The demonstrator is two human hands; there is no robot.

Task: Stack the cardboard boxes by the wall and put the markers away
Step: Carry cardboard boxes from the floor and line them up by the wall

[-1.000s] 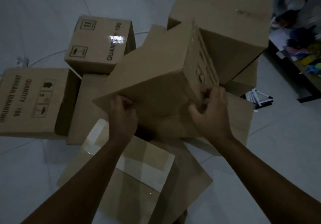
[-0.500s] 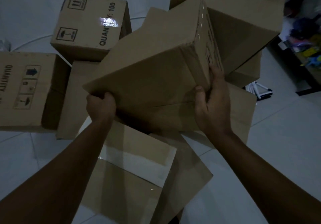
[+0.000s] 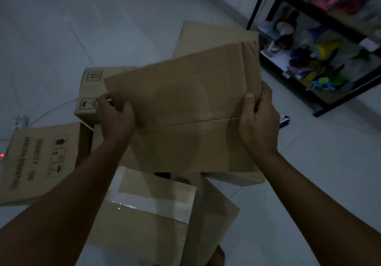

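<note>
Raised cardboard box (image 3: 185, 108) now hides markers (image 3: 284, 120).

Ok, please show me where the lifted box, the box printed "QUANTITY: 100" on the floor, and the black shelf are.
lifted box (image 3: 185, 108), head view: middle of its plain broad face.
printed box (image 3: 41, 160), head view: its top face, beside the lettering.
black shelf (image 3: 256, 3), head view: its front upright post.

cardboard box (image 3: 185, 108), left hand (image 3: 116, 116), right hand (image 3: 258, 121)
</note>
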